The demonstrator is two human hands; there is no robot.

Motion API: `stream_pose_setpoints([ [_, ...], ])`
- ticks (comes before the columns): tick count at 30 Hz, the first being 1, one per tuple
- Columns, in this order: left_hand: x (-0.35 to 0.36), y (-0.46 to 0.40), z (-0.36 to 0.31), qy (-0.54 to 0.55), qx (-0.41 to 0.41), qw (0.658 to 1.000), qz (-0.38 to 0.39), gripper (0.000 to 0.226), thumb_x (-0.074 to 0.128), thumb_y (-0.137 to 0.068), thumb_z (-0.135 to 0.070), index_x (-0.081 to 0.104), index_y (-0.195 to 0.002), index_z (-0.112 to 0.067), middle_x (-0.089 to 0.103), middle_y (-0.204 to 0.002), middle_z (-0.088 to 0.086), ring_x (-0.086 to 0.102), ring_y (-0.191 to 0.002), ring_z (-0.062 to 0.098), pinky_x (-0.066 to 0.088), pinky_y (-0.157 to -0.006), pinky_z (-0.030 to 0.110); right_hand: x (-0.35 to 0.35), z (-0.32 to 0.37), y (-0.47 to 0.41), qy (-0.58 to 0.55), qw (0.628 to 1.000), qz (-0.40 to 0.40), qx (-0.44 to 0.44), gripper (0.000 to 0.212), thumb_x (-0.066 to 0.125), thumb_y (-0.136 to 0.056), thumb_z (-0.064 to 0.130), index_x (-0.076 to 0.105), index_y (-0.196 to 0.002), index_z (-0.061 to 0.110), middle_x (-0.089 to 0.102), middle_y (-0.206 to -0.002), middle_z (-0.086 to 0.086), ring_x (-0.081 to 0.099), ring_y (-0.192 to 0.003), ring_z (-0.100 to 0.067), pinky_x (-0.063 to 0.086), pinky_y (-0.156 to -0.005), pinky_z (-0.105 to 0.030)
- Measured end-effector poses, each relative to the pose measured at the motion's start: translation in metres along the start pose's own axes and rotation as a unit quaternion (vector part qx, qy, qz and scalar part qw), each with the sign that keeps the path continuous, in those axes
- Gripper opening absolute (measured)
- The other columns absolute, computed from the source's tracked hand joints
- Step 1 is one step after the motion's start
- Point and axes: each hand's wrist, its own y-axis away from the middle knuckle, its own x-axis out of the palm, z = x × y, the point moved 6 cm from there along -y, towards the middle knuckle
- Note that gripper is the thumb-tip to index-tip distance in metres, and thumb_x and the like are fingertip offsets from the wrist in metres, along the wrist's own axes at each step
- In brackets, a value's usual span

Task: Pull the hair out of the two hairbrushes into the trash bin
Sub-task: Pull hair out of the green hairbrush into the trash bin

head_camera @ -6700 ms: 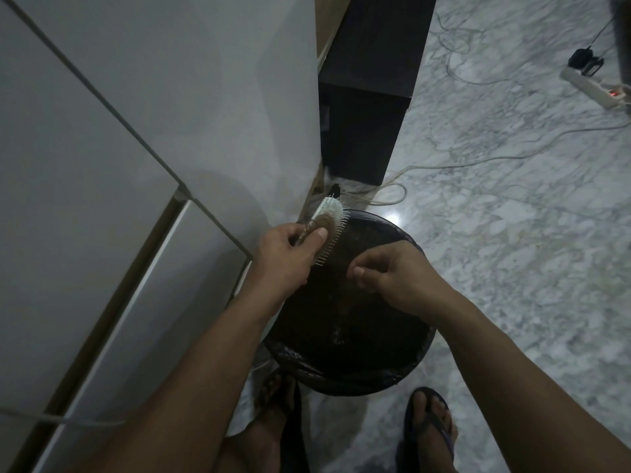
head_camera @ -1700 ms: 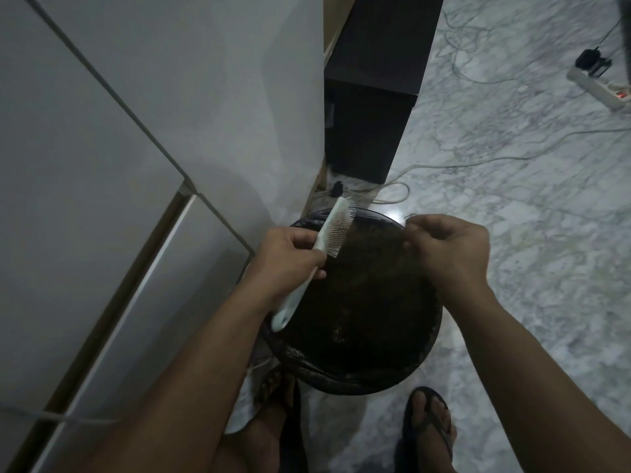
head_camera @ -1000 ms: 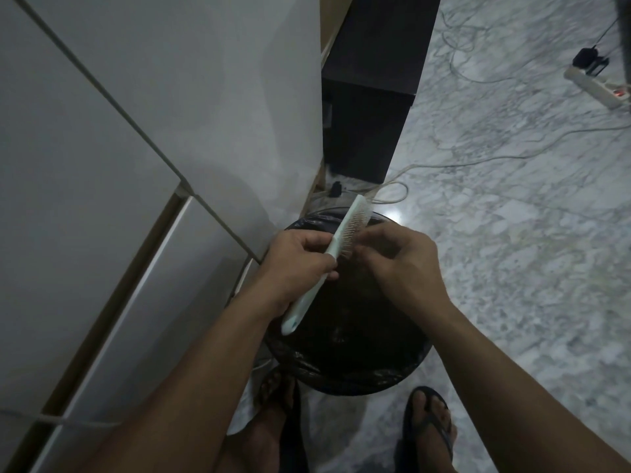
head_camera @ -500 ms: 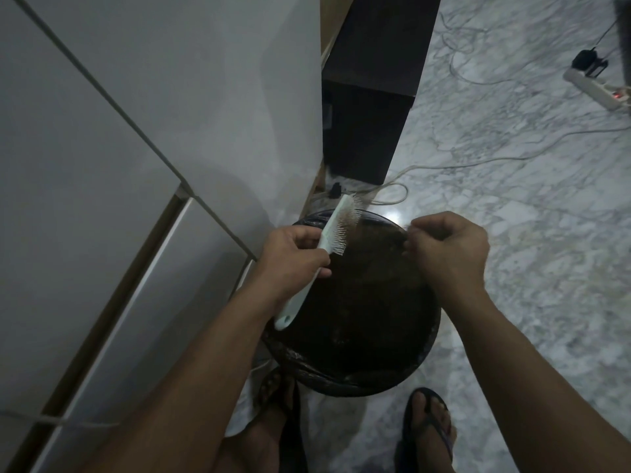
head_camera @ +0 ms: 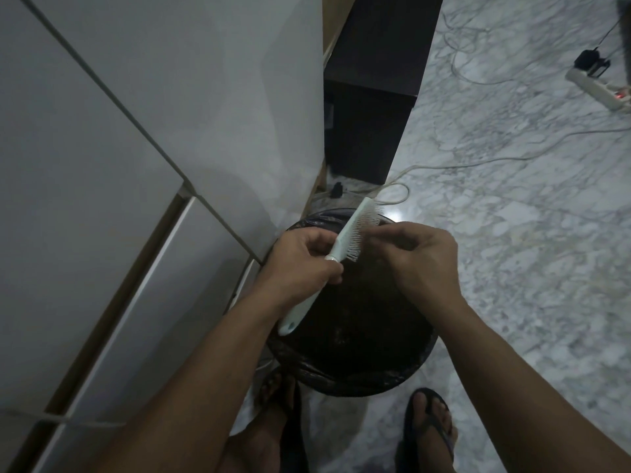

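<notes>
Still mid-clean: one white hairbrush (head_camera: 355,233) is held over the trash bin (head_camera: 355,377), and a second brush is nowhere in view.

The left hand (head_camera: 304,261) wraps its fingers around the brush's handle, bristles turned to the right above the bin's dark lined opening. The right hand (head_camera: 416,254) reaches in with curled fingertips (head_camera: 377,232) at the bristles, apparently pinching hair too fine to make out. Judging by the nearly bare bristles, this brush seems almost done; the other brush's state cannot be told.
</notes>
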Motion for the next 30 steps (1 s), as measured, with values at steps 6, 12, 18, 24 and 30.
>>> stream_pose_setpoints([
  [6, -0.013, -0.007, 0.011, 0.065, -0.039, 0.996, -0.053, 0.032, 0.069, -0.076, 0.011, 0.070, -0.082, -0.019, 0.072, -0.091, 0.009, 0.072, -0.071, 0.023, 0.061, -0.080, 0.044, -0.027, -0.002, -0.013, -0.033, 0.997, -0.060, 0.029, 0.020, 0.074, -0.080, 0.003, 0.074, -0.076, 0.022, 0.073, -0.071, 0.000, 0.070, -0.058, -0.010, 0.055, -0.056, -0.017],
  [12, -0.008, -0.006, 0.008, 0.124, -0.048, 0.990, -0.039, 0.029, 0.067, -0.076, 0.017, 0.066, -0.083, -0.011, 0.069, -0.089, 0.010, 0.070, -0.069, 0.025, 0.062, -0.064, 0.034, -0.017, -0.009, -0.012, 0.002, 0.999, -0.002, 0.052, 0.016, 0.070, -0.083, 0.002, 0.072, -0.079, 0.018, 0.071, -0.068, -0.004, 0.069, -0.058, -0.012, 0.058, -0.057, -0.024],
  [18, -0.009, -0.004, 0.004, 0.140, -0.044, 0.989, -0.036, 0.031, 0.065, -0.077, 0.017, 0.063, -0.082, -0.014, 0.067, -0.090, 0.009, 0.068, -0.084, 0.034, 0.058, -0.046, 0.028, -0.007, -0.028, -0.008, 0.387, 0.909, 0.146, 0.052, 0.025, 0.058, -0.079, 0.003, 0.076, -0.093, 0.013, 0.073, -0.099, -0.009, 0.065, -0.098, -0.027, 0.053, -0.076, -0.030],
  [24, -0.010, -0.007, 0.007, 0.136, -0.033, 0.989, -0.053, 0.034, 0.065, -0.077, 0.015, 0.063, -0.081, -0.019, 0.067, -0.093, 0.009, 0.069, -0.081, 0.030, 0.057, -0.050, 0.031, 0.002, -0.039, 0.000, 0.474, 0.851, 0.218, 0.056, 0.013, 0.056, -0.081, 0.007, 0.067, -0.087, 0.005, 0.067, -0.087, -0.015, 0.064, -0.093, -0.035, 0.044, -0.068, -0.031],
  [30, -0.005, -0.005, 0.002, 0.043, 0.009, 0.999, -0.021, 0.038, 0.070, -0.077, 0.011, 0.068, -0.109, -0.010, 0.066, -0.092, -0.001, 0.066, -0.070, 0.015, 0.057, -0.050, 0.025, 0.009, -0.025, -0.006, 0.261, 0.942, 0.207, 0.045, 0.043, 0.071, -0.075, 0.013, 0.067, -0.115, 0.027, 0.068, -0.110, 0.007, 0.063, -0.104, -0.012, 0.048, -0.088, -0.026],
])
